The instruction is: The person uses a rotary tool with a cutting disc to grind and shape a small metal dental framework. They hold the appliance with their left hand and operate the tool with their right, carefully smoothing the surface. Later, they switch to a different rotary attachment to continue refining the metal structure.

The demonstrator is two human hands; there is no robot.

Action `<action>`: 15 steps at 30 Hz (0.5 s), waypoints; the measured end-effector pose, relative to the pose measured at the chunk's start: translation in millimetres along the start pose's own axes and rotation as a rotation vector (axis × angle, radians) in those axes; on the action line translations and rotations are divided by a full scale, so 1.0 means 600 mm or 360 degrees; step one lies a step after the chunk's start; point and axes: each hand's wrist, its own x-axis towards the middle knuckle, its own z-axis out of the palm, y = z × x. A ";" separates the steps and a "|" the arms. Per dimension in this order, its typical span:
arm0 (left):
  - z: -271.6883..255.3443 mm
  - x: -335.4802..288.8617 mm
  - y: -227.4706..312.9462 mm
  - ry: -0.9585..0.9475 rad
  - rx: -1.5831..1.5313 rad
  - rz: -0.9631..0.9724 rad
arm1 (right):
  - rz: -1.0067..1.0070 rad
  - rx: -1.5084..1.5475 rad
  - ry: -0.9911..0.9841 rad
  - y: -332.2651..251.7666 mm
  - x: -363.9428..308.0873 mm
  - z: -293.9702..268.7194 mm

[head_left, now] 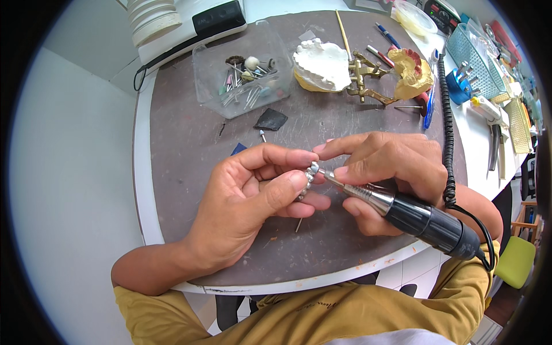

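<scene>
Between the thumb and fingers of my left hand [253,187] is a shiny metal dental framework [311,172], shaped like a short row of teeth. My right hand [397,167] is closed around a black and silver dental handpiece [408,215], held slantwise like a pen. The handpiece's tip meets the framework or sits right beside it; the exact contact is too small to tell. My right index fingertip rests close to my left fingertips. A coiled black cord [447,126] runs beside my right wrist, and a cable leaves the handpiece's rear end.
Beyond my hands stand a clear plastic box [210,98] of rotary burs and a white plaster dental model [322,66] on a brass articulator [361,75]. A black abrasive piece [270,119] lies nearer. To the right are a blue bur stand [460,86] and a mesh basket [474,57].
</scene>
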 end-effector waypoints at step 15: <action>-0.001 0.001 0.001 -0.0008 -0.0043 -0.0002 | 0.0003 -0.0038 0.0026 -0.002 -0.001 0.002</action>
